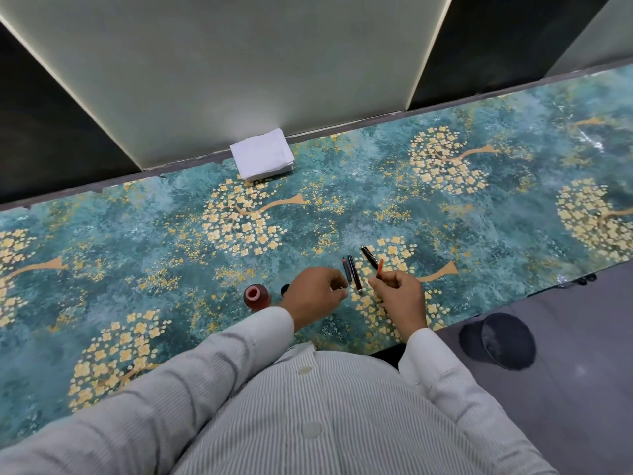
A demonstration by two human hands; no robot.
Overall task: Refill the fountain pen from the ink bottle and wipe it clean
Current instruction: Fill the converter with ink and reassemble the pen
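The fountain pen lies in pieces on the teal, gold-blossom-patterned counter (479,207): a slim grey inner part (346,270), a black barrel with a silver end (354,272) and a black cap (369,257). The right hand (400,296) holds a thin red-orange piece (380,268) in a pinching grip. The left hand (317,294) hovers with loosely curled fingers, holding nothing. The open red ink bottle (256,296) stands left of it, so filling looks next: bring the piece over the bottle's mouth. The white folded tissue stack (262,158) waits far back.

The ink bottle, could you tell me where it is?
In the head view, the ink bottle stands open on the patterned table, just left of the left hand.
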